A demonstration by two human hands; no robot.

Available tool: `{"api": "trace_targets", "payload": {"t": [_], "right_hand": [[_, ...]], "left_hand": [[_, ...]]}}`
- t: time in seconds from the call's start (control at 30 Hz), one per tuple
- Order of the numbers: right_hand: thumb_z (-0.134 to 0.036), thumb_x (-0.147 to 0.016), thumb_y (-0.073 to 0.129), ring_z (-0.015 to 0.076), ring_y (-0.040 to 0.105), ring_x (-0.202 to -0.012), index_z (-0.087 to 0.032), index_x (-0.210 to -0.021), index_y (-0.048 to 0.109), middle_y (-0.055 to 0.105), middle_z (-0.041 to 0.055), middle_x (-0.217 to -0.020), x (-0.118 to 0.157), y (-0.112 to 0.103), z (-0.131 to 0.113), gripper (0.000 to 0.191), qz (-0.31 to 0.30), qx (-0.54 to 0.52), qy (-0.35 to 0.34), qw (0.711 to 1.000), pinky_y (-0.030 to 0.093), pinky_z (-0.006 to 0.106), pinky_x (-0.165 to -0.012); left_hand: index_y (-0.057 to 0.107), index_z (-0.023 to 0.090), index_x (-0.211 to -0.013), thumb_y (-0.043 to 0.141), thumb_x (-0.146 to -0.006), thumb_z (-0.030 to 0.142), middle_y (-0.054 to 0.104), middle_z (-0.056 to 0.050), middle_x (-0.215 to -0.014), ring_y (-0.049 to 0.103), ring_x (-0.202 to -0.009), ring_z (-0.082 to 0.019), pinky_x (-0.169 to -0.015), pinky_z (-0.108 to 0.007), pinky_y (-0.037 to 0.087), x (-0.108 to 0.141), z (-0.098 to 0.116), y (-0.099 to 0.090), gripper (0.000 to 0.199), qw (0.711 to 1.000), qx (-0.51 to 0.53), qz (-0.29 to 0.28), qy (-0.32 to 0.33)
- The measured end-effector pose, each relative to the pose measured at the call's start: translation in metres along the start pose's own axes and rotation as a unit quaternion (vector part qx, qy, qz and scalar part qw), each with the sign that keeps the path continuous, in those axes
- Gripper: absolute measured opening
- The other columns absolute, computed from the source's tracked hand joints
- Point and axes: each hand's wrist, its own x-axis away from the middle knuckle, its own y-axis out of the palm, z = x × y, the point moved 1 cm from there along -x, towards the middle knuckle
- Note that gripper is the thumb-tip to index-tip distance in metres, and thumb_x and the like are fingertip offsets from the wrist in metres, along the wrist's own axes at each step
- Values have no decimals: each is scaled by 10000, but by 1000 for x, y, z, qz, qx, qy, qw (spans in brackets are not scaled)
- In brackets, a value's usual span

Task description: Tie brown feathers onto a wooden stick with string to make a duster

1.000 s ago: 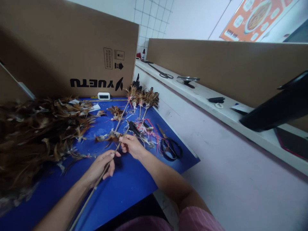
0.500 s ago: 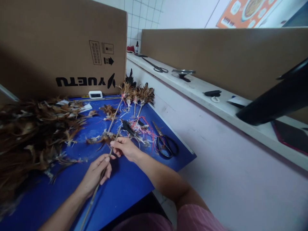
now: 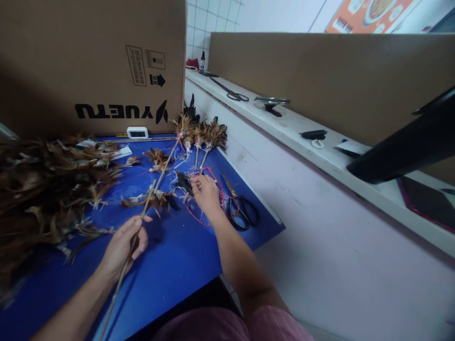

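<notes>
A thin wooden stick point(image 3: 118, 286) slants up from the bottom edge, and my left hand point(image 3: 124, 244) is wrapped round it. My right hand point(image 3: 206, 193) is over a small heap of scraps, its fingers pinched together beside black feathers point(image 3: 184, 182). What lies between those fingertips is hidden. Loops of pink-red string point(image 3: 199, 221) spread around and below this hand. Just right of it lie black-handled scissors point(image 3: 243, 213). Past the stick's upper end rests a small bunch of brown feathers point(image 3: 155, 200), close to another stick point(image 3: 166, 169) tipped with feathers.
A large pile of brown feathers point(image 3: 42, 199) covers the left of the blue table point(image 3: 170, 265). Feather-tipped sticks point(image 3: 216, 134) lie at the back corner. A cardboard box point(image 3: 95, 57) stands behind a small white digital display point(image 3: 137, 133). On the right, a white ledge point(image 3: 291, 125) carries several items.
My right hand has left the stick and reached forward and right to the black feathers and string. My left hand, still holding the stick, has shifted slightly left; the view has shifted a little.
</notes>
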Motion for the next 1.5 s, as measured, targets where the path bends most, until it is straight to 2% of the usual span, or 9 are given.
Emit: {"api": "trace_targets", "payload": {"t": [0.13, 0.27, 0.5, 0.67, 0.8, 0.97, 1.13, 1.37, 1.5], "right_hand": [[-301, -762, 637, 250, 532, -920, -183, -881, 659, 603, 121, -923, 0, 5, 11, 169, -89, 139, 14, 986, 417, 373, -811], [-195, -781, 586, 243, 556, -898, -179, -908, 660, 604, 131, -954, 0, 9, 13, 147, -129, 143, 32, 981, 421, 354, -770], [-237, -852, 490, 196, 573, -836, -184, -910, 629, 638, 62, -871, -3, 0, 12, 160, -53, 46, 19, 997, 405, 293, -740], [-187, -829, 501, 233, 570, -892, -160, -1071, 602, 628, 112, -989, 0, 0, 14, 264, -23, 83, 28, 996, 412, 327, -783], [-166, -820, 499, 247, 519, -1009, -154, -1117, 591, 583, 136, -1063, 6, 4, 8, 311, 24, 78, -33, 996, 397, 362, -885], [-192, -856, 465, 199, 557, -923, -176, -928, 651, 642, 79, -929, 21, 19, -16, 200, -61, -33, -120, 990, 412, 334, -892], [-131, -824, 470, 171, 588, -905, -195, -895, 654, 661, 50, -911, 23, 29, -48, 207, -164, -86, -172, 968, 429, 309, -864], [-160, -818, 508, 161, 606, -795, -187, -937, 662, 672, 28, -801, -13, 57, -94, 197, -224, -58, -201, 952, 439, 289, -816], [-112, -818, 485, 154, 601, -851, -164, -932, 655, 667, 45, -919, -38, 88, -128, 211, -217, -50, -246, 943, 422, 276, -864]], "left_hand": [[552, 177, -973, 527, -840, 352, 469, 67, -385, 297, -306, -49, -372, -179, 237, -2, 5, -5, 221, 1000, 22, 17, 14], [560, 177, -955, 527, -841, 309, 463, 70, -387, 293, -307, -43, -398, -192, 265, -3, 12, -10, 178, 998, 42, 34, 35], [557, 165, -944, 483, -869, 251, 458, 71, -400, 298, -315, -38, -410, -199, 248, -4, 22, -20, 136, 994, 77, 44, 68], [547, 147, -952, 485, -865, 231, 459, 70, -404, 310, -311, -42, -404, -197, 253, -6, 29, -28, 135, 989, 102, 57, 90], [547, 148, -940, 504, -848, 252, 464, 72, -406, 305, -300, -41, -392, -189, 257, -9, 29, -33, 145, 986, 114, 70, 102], [555, 151, -927, 537, -818, 326, 481, 68, -405, 304, -288, -39, -361, -173, 222, -11, 17, -30, 207, 993, 76, 37, 87], [552, 146, -913, 553, -801, 366, 516, 56, -431, 303, -283, -31, -344, -166, 206, -9, 14, -28, 247, 995, 72, -6, 75], [551, 136, -993, 535, -790, 318, 503, 61, -405, 283, -263, -43, -323, -167, 190, -14, 15, -35, 273, 989, 112, 46, 87], [552, 131, -990, 554, -771, 349, 504, 59, -403, 278, -257, -44, -307, -160, 173, -18, 11, -34, 309, 988, 122, 65, 67]]}}
